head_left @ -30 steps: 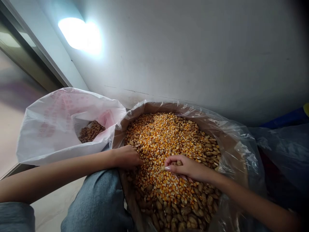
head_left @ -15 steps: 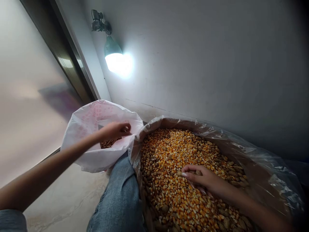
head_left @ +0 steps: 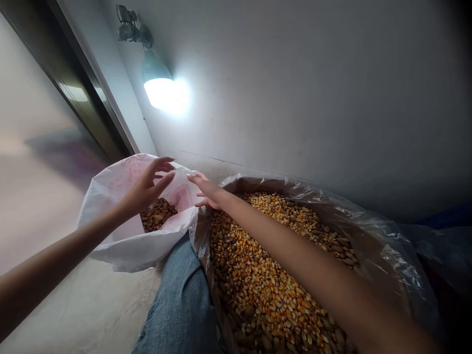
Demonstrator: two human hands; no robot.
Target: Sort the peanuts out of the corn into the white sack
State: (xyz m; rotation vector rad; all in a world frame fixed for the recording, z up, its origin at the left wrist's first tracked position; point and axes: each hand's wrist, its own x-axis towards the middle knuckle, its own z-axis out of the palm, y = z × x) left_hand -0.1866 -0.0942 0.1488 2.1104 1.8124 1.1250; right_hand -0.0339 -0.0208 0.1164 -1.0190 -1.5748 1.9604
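Your denim-clad leg (head_left: 180, 300) juts up from the bottom of the scene, over a pale floor (head_left: 99, 295). Just beside it, a large brown container (head_left: 379, 255) lined with clear plastic (head_left: 401, 265) brims with yellow-orange corn kernels (head_left: 258, 265), mixed with unshelled peanuts (head_left: 339, 248) that crowd the right side and near end. Your right forearm (head_left: 283, 246) stretches diagonally above the heap, bringing your right hand (head_left: 210, 191) to where the container meets a white bag (head_left: 143, 246), its fingers and thumb spread apart. Whether that hand touches either rim, you cannot tell from this view.

Your left hand (head_left: 149, 184) hovers over the bag's open mouth, palm side toward your right hand, thumb and fingers parted. Beneath it, a smaller pile of reddish-brown peanuts (head_left: 158, 216) lies inside the bag, whose walls carry faint pink print. A blue object (head_left: 446, 216), too dim to identify, sits beyond the container at far right. Behind everything rises a grey-white wall (head_left: 295, 88), where a glowing bulb (head_left: 158, 78) hangs from a metal fitting (head_left: 129, 27), to the right of a dark frame (head_left: 73, 78).
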